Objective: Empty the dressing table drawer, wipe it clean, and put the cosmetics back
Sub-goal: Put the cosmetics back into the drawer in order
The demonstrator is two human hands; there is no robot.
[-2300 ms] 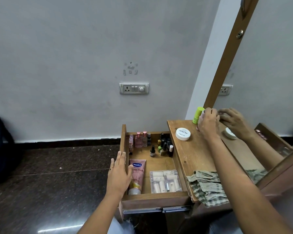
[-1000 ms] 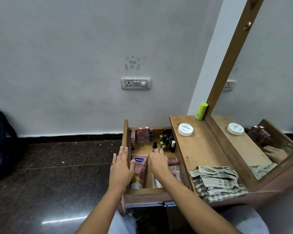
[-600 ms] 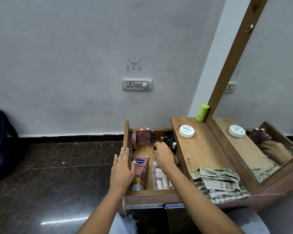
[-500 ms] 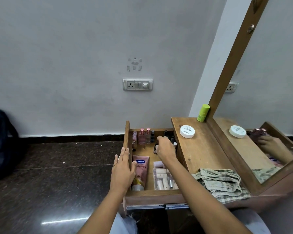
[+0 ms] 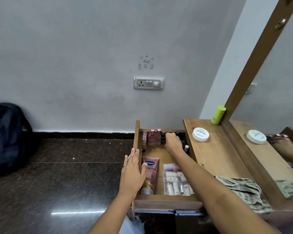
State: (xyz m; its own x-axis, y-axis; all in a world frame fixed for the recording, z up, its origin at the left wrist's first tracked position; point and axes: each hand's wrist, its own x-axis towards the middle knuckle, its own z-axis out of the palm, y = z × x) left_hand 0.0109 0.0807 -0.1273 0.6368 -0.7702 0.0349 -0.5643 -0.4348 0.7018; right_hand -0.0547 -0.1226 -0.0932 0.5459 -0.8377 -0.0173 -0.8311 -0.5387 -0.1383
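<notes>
The wooden drawer [image 5: 166, 198] stands pulled out, holding cosmetics. My left hand [image 5: 133, 173] rests flat on the drawer's left wall, thumb inside touching a pink Vaseline tube [image 5: 150, 173]. My right hand [image 5: 173, 143] reaches to the back right corner, fingers curled around small dark bottles [image 5: 183, 142] that it mostly hides. Pink perfume bottles [image 5: 153, 137] stand at the back left. A clear case of small white tubes [image 5: 174, 183] lies at the front right, with a small pink tube [image 5: 169, 166] behind it.
On the dressing table top [image 5: 215, 154] sit a white round jar [image 5: 200, 134], a green stick [image 5: 218, 115] and a folded checked cloth [image 5: 243, 190]. A mirror [image 5: 269, 107] rises on the right. A dark backpack [image 5: 7, 132] leans on the wall at left.
My right hand left the green stick on the table top, laid a small pink tube in the drawer, then moved to the dark bottles at the back. My left hand stayed on the drawer wall.
</notes>
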